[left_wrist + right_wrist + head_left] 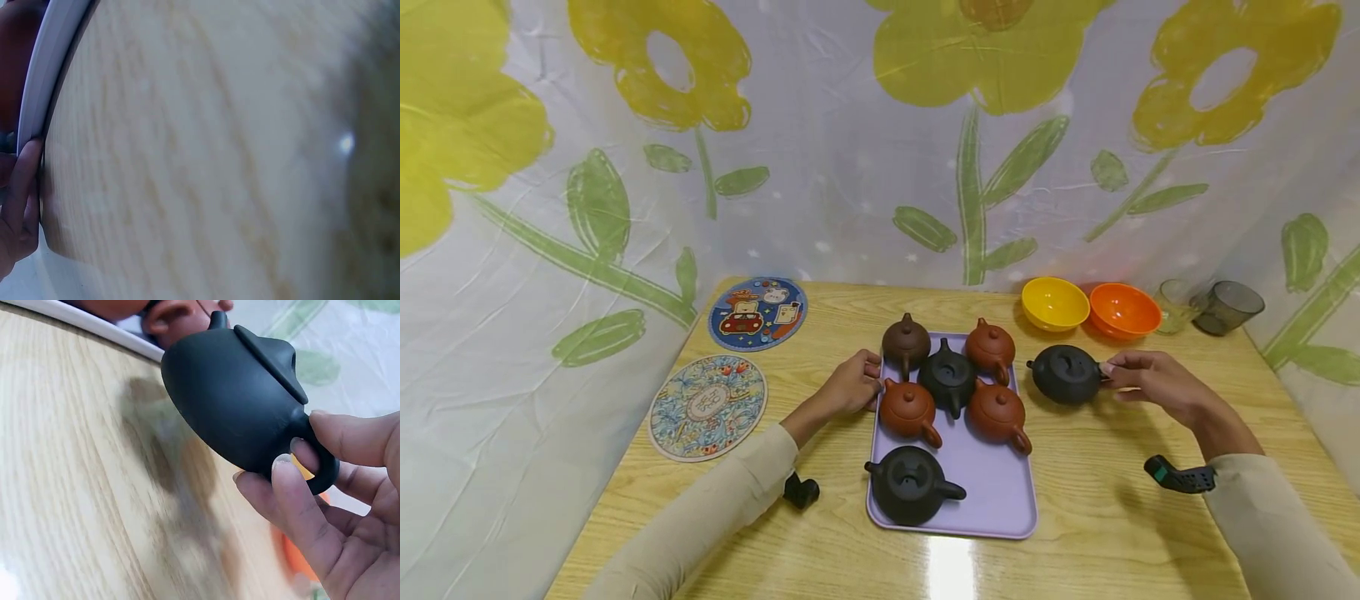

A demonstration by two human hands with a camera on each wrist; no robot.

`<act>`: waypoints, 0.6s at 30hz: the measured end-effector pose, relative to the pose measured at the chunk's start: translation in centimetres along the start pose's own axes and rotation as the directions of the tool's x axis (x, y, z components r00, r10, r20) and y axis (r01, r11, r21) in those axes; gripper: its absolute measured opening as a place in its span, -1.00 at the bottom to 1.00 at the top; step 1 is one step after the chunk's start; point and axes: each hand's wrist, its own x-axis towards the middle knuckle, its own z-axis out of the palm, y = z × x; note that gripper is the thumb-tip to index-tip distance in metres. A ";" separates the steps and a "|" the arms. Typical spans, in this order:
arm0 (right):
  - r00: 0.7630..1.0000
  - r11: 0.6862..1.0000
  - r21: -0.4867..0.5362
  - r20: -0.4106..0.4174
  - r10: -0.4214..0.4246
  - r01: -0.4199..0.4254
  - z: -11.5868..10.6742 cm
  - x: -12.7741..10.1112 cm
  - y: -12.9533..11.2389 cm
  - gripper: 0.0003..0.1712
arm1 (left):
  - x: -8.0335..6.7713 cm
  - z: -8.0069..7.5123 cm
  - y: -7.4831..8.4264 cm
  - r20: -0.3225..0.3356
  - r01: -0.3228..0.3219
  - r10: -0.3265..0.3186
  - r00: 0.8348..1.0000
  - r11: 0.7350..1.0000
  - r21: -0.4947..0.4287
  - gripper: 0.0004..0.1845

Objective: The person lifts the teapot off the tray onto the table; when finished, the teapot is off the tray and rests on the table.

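My right hand [1157, 383] grips the loop handle of a small black teapot [219, 400], to the right of the lilac tray [973, 508]. The pot is tilted in the right wrist view and hangs over the table, its shadow apart from it. At the tray's left edge, my left hand [853, 383] holds the rim with its fingertips, close to a dark brown teapot [906, 343]. Reddish-brown teapots, such as the front left one [907, 408], surround a black teapot [947, 379] on the tray. Another black teapot [908, 487] sits at its front left.
A yellow bowl [1055, 305], an orange bowl [1124, 311], a clear glass [1174, 307] and a grey glass [1228, 307] stand at the back right. On the left lie a blue round mat [757, 314] and a floral round mat [708, 407]. A flowered curtain [820, 167] hangs behind.
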 end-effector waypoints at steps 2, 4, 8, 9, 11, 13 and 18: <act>1.000 1.000 0.024 0.005 -0.006 0.005 -0.1 0.4 0.2 -0.56 | 0.0 0.0 0.0 0.002 -0.001 0.001 1.000 1.000 -0.003 -0.57; 1.000 0.999 0.045 0.011 -0.013 0.012 -0.1 0.9 0.3 -0.58 | 0.0 0.1 0.0 0.004 -0.005 0.005 1.000 1.000 0.003 -0.57; 1.000 0.997 0.076 0.022 -0.010 0.008 0.0 1.7 0.5 -0.62 | -0.1 0.1 -0.1 0.013 -0.005 0.005 1.000 1.000 0.001 -0.57; 1.000 0.997 0.080 0.023 -0.006 0.004 0.1 1.9 0.5 -0.62 | -0.1 0.1 0.0 0.013 -0.003 0.003 1.000 1.000 0.001 -0.57; 1.000 0.996 0.087 0.029 -0.002 -0.001 0.2 2.4 0.5 -0.63 | -0.2 0.1 0.0 0.013 0.003 -0.003 1.000 1.000 -0.007 -0.57; 1.000 0.995 0.100 0.031 0.006 -0.009 0.3 2.9 0.5 -0.64 | -0.2 0.0 0.0 0.010 0.002 -0.002 1.000 1.000 -0.007 -0.57; 0.999 0.992 0.124 0.033 0.027 -0.031 0.0 3.8 0.7 -0.68 | -0.3 -0.1 0.1 -0.002 -0.015 0.015 1.000 1.000 0.003 -0.58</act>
